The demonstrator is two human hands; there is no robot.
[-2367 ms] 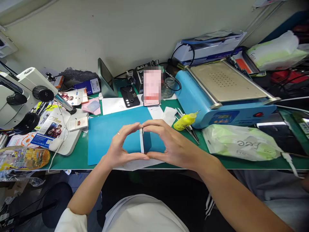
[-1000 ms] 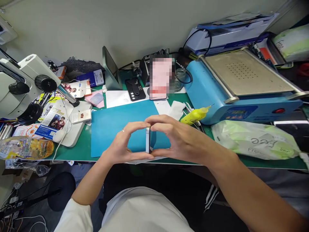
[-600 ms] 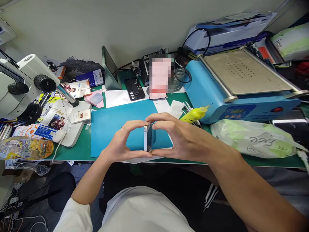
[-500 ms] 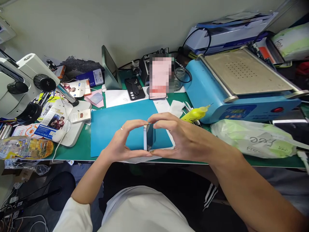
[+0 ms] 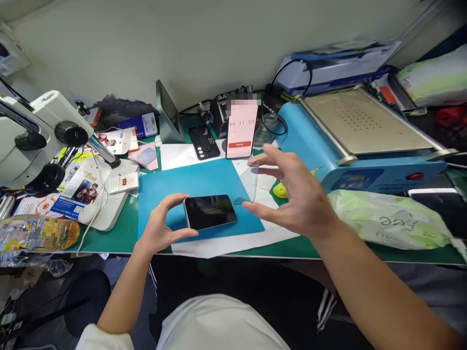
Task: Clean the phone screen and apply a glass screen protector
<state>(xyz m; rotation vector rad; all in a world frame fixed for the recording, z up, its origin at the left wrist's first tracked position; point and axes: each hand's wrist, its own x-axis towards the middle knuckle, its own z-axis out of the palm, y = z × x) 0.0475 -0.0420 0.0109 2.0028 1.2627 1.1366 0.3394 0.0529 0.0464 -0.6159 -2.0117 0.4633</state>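
My left hand (image 5: pixel 164 221) grips a smartphone (image 5: pixel 210 212) by its left end, thumb on the near edge and fingers on the far edge. The phone's dark, glossy screen faces up, tilted a little above the blue mat (image 5: pixel 160 180). To the right, my right hand (image 5: pixel 292 194) pinches a thin clear sheet (image 5: pixel 254 184) by its edges between thumb and fingertips. The sheet is see-through and stands almost edge-on, apart from the phone. Whether it is glass or plastic film I cannot tell.
A propped phone (image 5: pixel 241 129) with a pink timer screen stands behind the mat, beside a black phone case (image 5: pixel 204 142). On the right are a blue heating-plate machine (image 5: pixel 350 180) and a wipes packet (image 5: pixel 390 218). A microscope (image 5: pixel 54 131) stands left. A yellow bottle (image 5: pixel 280 190) lies behind my right hand.
My hands have moved apart. The phone, seen edge-on between both hands before, now lies screen-up in my left hand. My right hand has moved right and up with the clear sheet.
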